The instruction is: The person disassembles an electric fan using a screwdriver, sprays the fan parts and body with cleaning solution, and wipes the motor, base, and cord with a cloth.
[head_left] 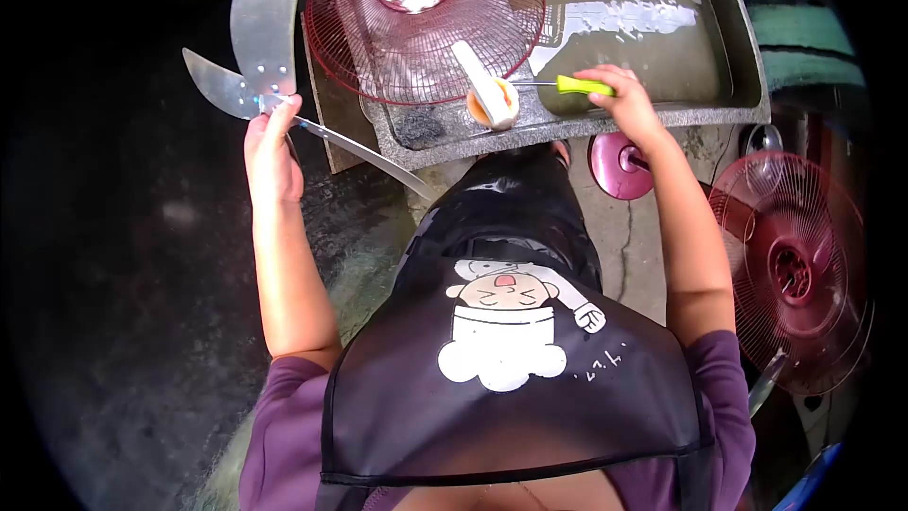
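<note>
My left hand (pixel 274 151) pinches the hub of a metal fan blade (pixel 269 14), whose shiny blades spread up, left and down to the right, beside the sink's left edge. My right hand (pixel 619 99) grips the yellow-green handle of a screwdriver (pixel 582 86), its thin shaft pointing left. The shaft's tip reaches a white and orange object (pixel 494 99) at the sink's front rim; whether they touch is unclear. Behind it, a dark red wire fan grille (pixel 350 33) with white foam at its centre lies over the sink's left part.
The stone sink (pixel 662 117) holds cloudy water on the right. Below its front edge stands a pink round base (pixel 618 167). Another red fan grille (pixel 804 341) is at the right. A dark apron (pixel 511 426) covers my front.
</note>
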`<state>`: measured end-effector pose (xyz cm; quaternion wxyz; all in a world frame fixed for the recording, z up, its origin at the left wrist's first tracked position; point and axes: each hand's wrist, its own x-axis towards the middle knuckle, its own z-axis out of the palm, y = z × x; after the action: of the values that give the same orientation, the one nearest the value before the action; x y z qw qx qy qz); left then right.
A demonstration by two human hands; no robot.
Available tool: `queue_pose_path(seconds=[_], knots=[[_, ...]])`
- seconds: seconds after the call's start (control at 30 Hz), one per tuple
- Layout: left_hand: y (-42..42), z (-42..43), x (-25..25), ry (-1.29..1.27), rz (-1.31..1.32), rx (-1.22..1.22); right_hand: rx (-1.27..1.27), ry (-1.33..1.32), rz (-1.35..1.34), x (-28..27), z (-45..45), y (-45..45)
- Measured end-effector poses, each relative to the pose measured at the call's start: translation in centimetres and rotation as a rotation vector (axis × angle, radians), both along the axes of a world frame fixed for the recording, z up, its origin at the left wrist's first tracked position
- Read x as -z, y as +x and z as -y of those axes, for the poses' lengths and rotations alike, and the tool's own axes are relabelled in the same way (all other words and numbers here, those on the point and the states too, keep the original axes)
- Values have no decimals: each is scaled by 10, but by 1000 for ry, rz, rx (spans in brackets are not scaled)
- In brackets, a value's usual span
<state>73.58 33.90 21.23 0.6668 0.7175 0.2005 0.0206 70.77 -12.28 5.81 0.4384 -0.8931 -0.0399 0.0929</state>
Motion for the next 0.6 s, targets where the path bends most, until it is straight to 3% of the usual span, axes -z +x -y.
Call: queue_pose_path(seconds=[0.23,0.6], knots=[[-16,-2,8,-30,-57,-34,-289,104,-44,59,-65,55],[-30,7,5,0,-138,-157,-113,164,-27,110,-79,57]])
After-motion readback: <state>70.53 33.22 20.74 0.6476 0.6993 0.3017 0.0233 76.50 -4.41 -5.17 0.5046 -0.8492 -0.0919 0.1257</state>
